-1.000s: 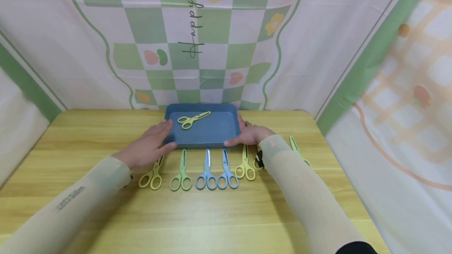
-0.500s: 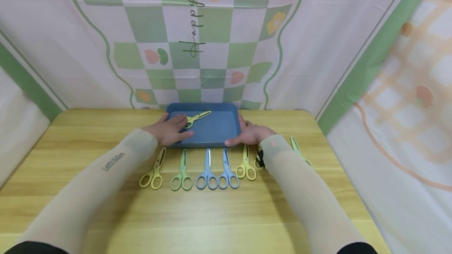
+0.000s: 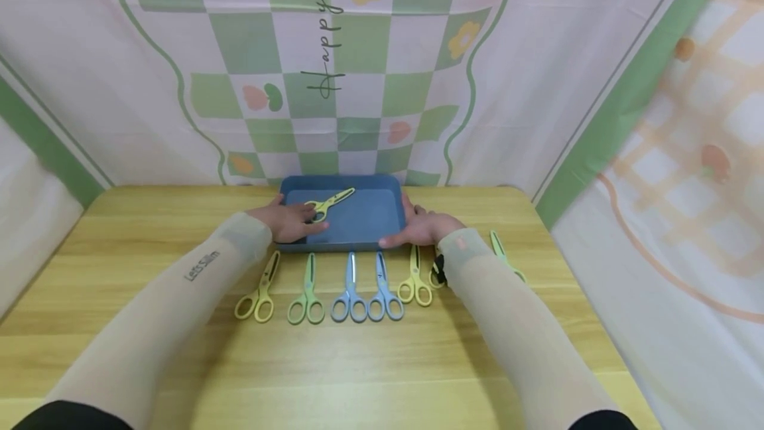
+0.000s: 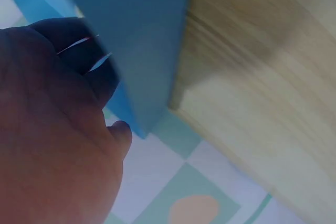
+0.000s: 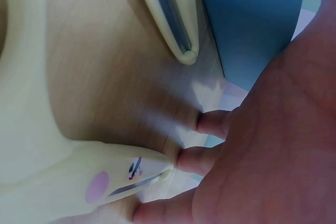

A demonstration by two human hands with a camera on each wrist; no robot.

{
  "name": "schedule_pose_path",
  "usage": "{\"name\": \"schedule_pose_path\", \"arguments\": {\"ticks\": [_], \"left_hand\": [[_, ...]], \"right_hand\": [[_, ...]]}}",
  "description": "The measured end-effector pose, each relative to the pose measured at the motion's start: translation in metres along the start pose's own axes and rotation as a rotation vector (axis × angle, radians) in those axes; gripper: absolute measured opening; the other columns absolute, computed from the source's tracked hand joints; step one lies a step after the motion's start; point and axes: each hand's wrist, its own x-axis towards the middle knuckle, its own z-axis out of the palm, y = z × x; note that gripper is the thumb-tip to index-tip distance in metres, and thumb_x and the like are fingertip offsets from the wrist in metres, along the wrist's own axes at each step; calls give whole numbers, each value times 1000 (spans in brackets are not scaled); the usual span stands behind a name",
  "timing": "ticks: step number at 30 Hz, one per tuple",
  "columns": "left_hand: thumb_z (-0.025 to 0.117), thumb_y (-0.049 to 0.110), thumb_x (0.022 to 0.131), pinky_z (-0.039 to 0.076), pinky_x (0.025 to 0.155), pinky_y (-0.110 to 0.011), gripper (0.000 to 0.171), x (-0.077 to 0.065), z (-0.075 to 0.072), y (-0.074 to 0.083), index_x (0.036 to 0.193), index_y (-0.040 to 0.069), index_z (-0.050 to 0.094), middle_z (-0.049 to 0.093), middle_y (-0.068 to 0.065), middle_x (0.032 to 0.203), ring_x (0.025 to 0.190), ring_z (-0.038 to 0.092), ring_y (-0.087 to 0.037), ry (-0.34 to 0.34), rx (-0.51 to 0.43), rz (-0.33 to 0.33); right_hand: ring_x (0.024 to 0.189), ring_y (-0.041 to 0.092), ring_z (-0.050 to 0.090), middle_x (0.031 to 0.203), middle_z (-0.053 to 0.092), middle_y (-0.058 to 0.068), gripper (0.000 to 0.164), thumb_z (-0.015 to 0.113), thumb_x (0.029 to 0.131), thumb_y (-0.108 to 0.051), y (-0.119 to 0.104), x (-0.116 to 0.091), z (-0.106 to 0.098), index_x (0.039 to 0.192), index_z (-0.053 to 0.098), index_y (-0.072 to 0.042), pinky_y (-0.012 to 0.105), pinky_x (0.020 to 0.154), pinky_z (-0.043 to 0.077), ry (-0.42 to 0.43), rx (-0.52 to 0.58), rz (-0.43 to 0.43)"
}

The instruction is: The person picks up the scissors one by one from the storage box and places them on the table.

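A blue tray sits at the back of the table, with a pair of yellow scissors lying in it. My left hand reaches over the tray's left wall, its fingers at the scissors' handles, partly covering one loop. In the left wrist view its fingers pass behind the tray wall, hiding the fingertips. Against the tray's right side rests my right hand, thumb along the front corner. The right wrist view shows that hand's fingers extended beside the tray, close to a cream-yellow scissors tip.
Scissors line up before the tray: yellow, green, two blue, including one pair, and yellow. Another yellow pair is half hidden by the right wrist. Green scissors lie beyond the right forearm. A patterned cloth hangs behind.
My left hand has moved right and forward from outside the tray's left edge to over the scissors' handles inside it. The right hand has stayed at the tray's right side.
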Motion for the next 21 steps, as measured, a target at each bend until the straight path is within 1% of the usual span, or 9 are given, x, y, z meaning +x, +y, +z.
{"name": "schedule_pose_path", "arguments": {"ticks": [5,8,11,14,17,19,20,21], "left_hand": [[19,76,96,-8,115,-56,90,-2,-1,7,157,10,32,21,-10,163,148,19,-29,2,19,16],[20,73,98,-7,115,-56,88,-1,0,8,157,8,30,19,-11,164,148,18,-30,-2,13,21],[22,68,101,-6,115,-56,84,0,1,9,157,6,29,17,-12,164,148,17,-31,-17,-4,19],[23,66,102,-9,115,-56,81,0,0,11,157,8,28,16,-12,164,148,16,-31,-46,-25,19],[24,67,101,-9,114,-57,81,0,-1,13,158,10,29,17,-11,164,148,16,-30,-65,-42,36],[28,66,101,-7,114,-58,80,0,-3,14,157,8,31,22,-12,162,148,19,-31,-58,-56,58],[31,64,102,-4,115,-58,79,0,-3,15,156,6,34,27,-13,161,147,23,-32,-41,-60,63],[36,61,102,0,116,-58,76,1,-4,15,153,5,40,36,-15,156,144,30,-33,-10,-60,65]], "right_hand": [[147,43,3,163,-7,22,143,73,64,-80,0,-1,1,155,-25,-28,56,116,12,0,12,2],[147,43,4,163,-6,21,141,74,67,-78,0,-3,2,155,-24,-26,55,116,13,3,21,-3],[148,42,3,164,-7,21,142,73,66,-79,-1,-2,2,156,-23,-25,55,116,13,-3,17,-2],[148,42,3,163,-7,21,144,73,64,-80,0,2,2,155,-24,-26,54,116,13,-2,3,0],[148,42,6,164,-6,20,147,74,59,-82,4,11,2,154,-26,-29,54,116,15,10,-7,13],[147,42,9,164,-5,20,148,75,58,-82,6,16,2,153,-27,-32,54,115,16,17,-10,20],[147,41,9,164,-5,20,148,75,58,-82,6,17,2,153,-27,-33,54,115,17,15,-6,24],[147,41,10,164,-5,19,148,76,58,-81,6,17,2,153,-27,-34,54,115,17,15,-3,29]]}}
